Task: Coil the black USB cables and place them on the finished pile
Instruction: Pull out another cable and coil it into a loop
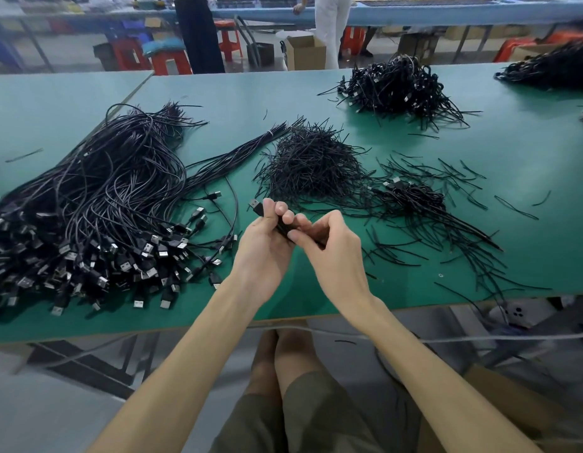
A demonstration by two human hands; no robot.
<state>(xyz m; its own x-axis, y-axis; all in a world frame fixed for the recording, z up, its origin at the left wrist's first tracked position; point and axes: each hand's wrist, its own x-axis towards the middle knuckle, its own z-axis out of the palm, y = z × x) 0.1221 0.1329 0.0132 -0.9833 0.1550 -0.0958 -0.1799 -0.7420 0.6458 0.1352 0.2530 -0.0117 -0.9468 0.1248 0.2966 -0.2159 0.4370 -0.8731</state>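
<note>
Head view, hands: left hand (264,246) curls its fingers round a coiled black USB cable (282,227). The right hand (331,248) pinches the same bundle from the right. The hands touch, above the near part of the counter (218,93).
Task item: cable bunched between both hands, its plug (255,206) sticking out above the left thumb. Cannot tell whether a tie is on it.
Risk, coil: loops would likely spring open if either grip eases before binding.
Risk, snag: uncoiled cables (87,207) lie just left, so a trailing end could catch and drag them.
Risk, placement: the likely finished pile (398,86) sits far right, well apart. A short toss could land in the tie heap (313,165) between.
Markings: no brand, label or writing readable anywhere.
</note>
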